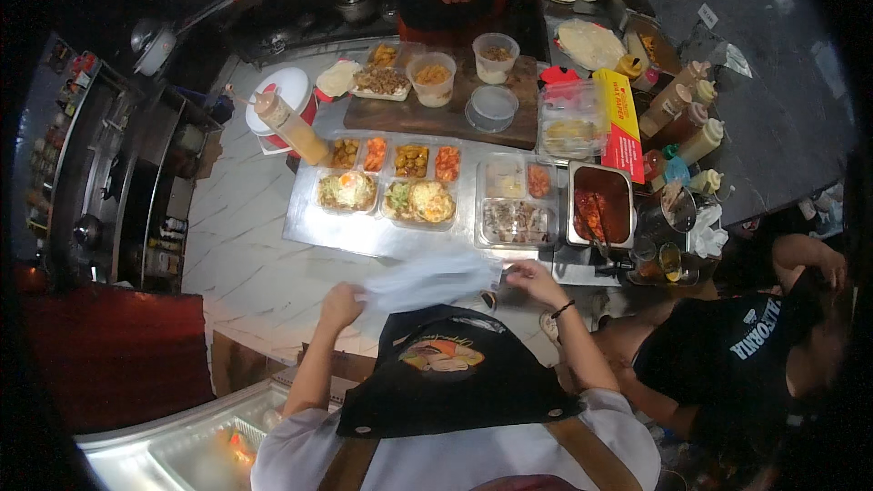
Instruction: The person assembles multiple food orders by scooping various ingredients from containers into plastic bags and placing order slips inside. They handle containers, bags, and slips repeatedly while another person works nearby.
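White sheet, maybe a bag, motion-blurred, exact kind unclear. Long axis runs left-right across the body, right end slightly farther from the wearer; 1 end points at each hand. Faces and folds too smeared to read.

Edges: the steel table has its front edge just beyond the sheet, and the sheet's far side overlaps that edge in view. A strip of steel shows between the front edge and the 2 open meal containers. Closed clear container and metal pan with red sauce sit farther right, near the front. Room to move: pale floor on the left. Tighter on the right, where a person in a black shirt is beside the wearer. Black apron close on the near side.

Hands: sheet is between the 2 hands, in front of the apron. Left hand narrow, fingers curled on the left end. Right hand narrow, fingertips pinching near the right end.
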Demonstrator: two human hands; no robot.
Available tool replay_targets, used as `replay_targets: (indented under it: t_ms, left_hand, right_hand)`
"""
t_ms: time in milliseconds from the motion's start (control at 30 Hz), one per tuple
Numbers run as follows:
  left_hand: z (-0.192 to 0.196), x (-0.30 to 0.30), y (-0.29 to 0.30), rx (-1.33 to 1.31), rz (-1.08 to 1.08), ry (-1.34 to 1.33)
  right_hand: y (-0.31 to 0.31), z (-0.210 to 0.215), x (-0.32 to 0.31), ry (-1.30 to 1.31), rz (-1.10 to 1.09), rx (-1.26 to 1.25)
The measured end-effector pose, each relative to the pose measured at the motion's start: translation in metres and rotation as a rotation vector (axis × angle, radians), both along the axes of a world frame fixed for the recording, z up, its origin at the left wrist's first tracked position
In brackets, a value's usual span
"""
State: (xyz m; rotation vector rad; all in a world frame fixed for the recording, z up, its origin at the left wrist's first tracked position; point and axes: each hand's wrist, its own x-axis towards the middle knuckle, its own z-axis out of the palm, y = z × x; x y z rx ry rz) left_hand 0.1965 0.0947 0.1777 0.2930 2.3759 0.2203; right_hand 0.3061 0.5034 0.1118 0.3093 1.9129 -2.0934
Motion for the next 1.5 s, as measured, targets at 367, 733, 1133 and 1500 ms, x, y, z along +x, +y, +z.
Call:
replay_targets:
  t_ms: [367, 733, 1133, 1500]
  left_hand:
    - [-0.054, -0.011, -0.039, -0.161, 0.081, -0.019]
    - [-0.007, -0.066, -0.033, 0.237, -0.117, -0.069]
    - [-0.006, -0.072, -0.018, 0.27, -0.442, -0.189]
    - [-0.052, -0.069, 0.147, 1.015, -0.374, -0.434]
  right_hand:
    - [-0.008, -0.046, -0.037, -0.193, -1.036, -0.332]
    - [0.017, -0.054, -0.083, -0.172, -0.957, -0.032]
    - [-0.002, 0.052, -0.112, 0.025, -0.787, -0.499]
    - [-0.053, 0.18, -0.03, -0.144, -0.56, -0.413]
